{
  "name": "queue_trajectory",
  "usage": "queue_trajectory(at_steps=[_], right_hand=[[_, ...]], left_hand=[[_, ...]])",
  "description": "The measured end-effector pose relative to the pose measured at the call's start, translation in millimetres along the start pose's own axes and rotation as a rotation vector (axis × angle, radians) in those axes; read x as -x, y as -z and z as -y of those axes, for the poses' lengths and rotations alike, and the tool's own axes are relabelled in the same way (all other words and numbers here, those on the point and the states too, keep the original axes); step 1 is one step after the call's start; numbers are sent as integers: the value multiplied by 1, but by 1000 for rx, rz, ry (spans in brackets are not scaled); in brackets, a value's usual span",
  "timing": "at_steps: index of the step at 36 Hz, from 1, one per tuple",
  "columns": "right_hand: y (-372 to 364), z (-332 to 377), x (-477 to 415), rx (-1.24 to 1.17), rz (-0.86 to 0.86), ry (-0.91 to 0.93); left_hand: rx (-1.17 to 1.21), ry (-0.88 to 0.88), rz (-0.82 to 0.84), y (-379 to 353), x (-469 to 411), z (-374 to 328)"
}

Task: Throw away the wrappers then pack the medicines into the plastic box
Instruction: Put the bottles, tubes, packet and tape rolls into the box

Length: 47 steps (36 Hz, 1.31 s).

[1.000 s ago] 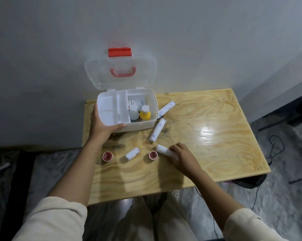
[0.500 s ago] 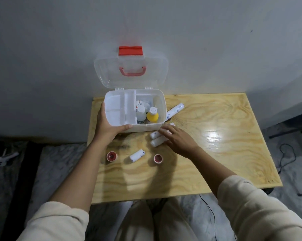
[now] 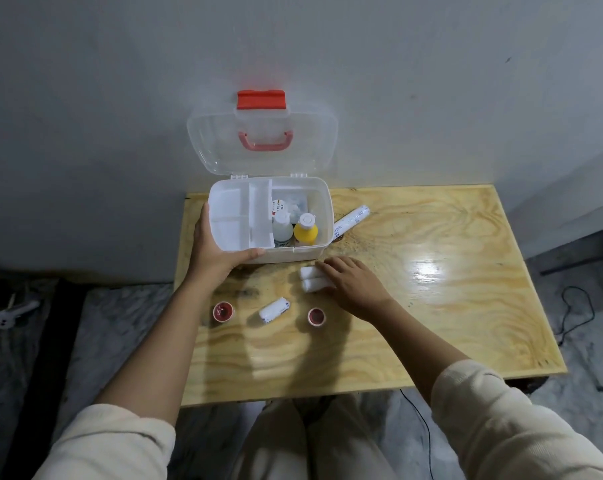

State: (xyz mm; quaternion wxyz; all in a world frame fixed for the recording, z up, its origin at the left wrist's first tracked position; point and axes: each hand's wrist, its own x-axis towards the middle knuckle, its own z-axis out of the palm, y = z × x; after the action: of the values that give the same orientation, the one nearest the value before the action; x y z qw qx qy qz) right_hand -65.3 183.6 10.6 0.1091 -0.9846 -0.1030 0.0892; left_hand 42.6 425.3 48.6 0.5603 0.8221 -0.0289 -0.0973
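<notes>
While the left hand [image 3: 217,252] clasps the near left corner of the white plastic box with the clear hinged lid [image 3: 322,202], steadying it on the pale plywood desk [image 3: 431,306], the right hand [image 3: 353,284] lies flat over two white cylindrical bandage rolls [image 3: 310,278] set side by side just in front of the box. Its grip is not closed: the fingers rest on top of the rolls, and whether they have begun to curl under cannot be told. The rolls lie with their long axes running left to right, their left ends poking out past the fingertips, so the open right compartment sits just beyond them, up and slightly left. The right hand is plainly the nearer one. A short lift and forward carry looks enough, provided both rolls are pinched together.
</notes>
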Motion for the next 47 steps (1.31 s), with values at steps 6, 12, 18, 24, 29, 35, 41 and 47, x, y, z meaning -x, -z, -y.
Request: queue_trajectory(at_steps=[6, 12, 18, 24, 29, 35, 41, 47], right_hand=[[2, 3, 0, -14, -18, -12], [-1, 13, -6, -12, -8, 3], [0, 16, -3, -32, -6, -64], [19, 14, 17, -407, -202, -245], [57, 30, 29, -857, -463, -285], [97, 65, 9, -1135, -685, -269], [96, 92, -18, -1230, -898, -420], [81, 96, -32, -1275, -995, -562]], left_hand=[[14, 1, 3, -1, 1, -1], [15, -15, 9, -1, -1, 1], [11, -23, 13, 0, -4, 4], [-1, -9, 25, 1, -6, 7], [-17, -9, 16, 2, -5, 6], [3, -11, -5, -2, -5, -4], [11, 2, -4, -3, -6, -5], [17, -4, 3, -3, -3, -11]])
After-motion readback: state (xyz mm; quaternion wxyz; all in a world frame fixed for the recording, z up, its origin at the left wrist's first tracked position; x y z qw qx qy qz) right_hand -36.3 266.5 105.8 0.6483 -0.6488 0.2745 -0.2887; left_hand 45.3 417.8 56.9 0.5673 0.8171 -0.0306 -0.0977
